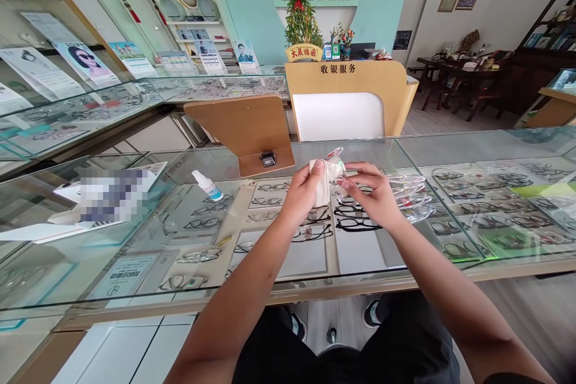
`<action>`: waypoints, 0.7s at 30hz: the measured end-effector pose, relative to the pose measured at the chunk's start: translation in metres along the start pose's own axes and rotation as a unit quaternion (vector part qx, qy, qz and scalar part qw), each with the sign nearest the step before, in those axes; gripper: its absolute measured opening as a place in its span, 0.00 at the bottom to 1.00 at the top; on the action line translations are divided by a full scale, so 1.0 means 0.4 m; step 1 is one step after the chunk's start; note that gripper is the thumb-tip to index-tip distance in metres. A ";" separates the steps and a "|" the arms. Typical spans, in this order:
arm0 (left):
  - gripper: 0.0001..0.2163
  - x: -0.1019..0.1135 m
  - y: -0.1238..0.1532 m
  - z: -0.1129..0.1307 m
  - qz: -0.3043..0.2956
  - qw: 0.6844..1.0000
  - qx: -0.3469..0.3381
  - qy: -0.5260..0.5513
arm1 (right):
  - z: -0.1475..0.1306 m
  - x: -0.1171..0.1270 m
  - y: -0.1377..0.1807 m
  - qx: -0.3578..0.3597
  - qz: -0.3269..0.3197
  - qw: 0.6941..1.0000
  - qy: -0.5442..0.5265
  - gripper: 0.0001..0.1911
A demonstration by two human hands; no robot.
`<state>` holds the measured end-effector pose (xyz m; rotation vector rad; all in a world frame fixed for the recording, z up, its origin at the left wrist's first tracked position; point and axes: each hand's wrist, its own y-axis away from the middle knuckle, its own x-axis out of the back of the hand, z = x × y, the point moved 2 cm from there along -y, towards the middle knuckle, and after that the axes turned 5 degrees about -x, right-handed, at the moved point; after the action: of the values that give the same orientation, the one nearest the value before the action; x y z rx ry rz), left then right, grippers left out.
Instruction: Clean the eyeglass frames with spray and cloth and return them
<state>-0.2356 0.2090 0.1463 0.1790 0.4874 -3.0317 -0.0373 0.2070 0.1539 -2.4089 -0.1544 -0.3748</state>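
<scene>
Over the glass counter, my left hand (pixel 302 191) is closed on a whitish cloth (pixel 321 189), thumb on top. The cloth is pressed against a pair of clear-framed glasses (pixel 335 153), and one reddish-tinted lens shows above it. My right hand (pixel 377 197) pinches the near side of the same glasses between thumb and fingers. Part of the frame is hidden by the cloth and my fingers. Just right of my right hand lie several clear glasses (pixel 411 198) in a row. A white spray bottle (pixel 207 186) with a blue-banded label stands to the left.
The glass display counter (pixel 189 300) holds rows of glasses under its top. A brown folding board (pixel 252 126) stands behind my hands, with a small black item (pixel 268 159) on its base. An open white booklet (pixel 49 231) lies at far left. Beyond is a cashier desk (pixel 396 87).
</scene>
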 end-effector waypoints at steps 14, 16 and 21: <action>0.31 -0.008 0.002 0.012 -0.014 0.996 0.029 0.083 | 0.006 -0.016 0.008 0.006 -0.043 0.999 0.007 0.09; 0.31 -0.008 0.000 0.011 -0.006 0.995 0.040 0.092 | 0.002 -0.016 0.007 0.004 -0.045 0.999 0.004 0.09; 0.27 -0.010 -0.005 0.017 0.012 0.991 0.032 0.130 | 0.001 -0.015 0.009 -0.005 -0.039 0.999 0.008 0.09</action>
<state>-0.2326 0.2090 0.1537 0.5844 0.3991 -3.0159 -0.0423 0.2045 0.1497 -2.4143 -0.2407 -0.4326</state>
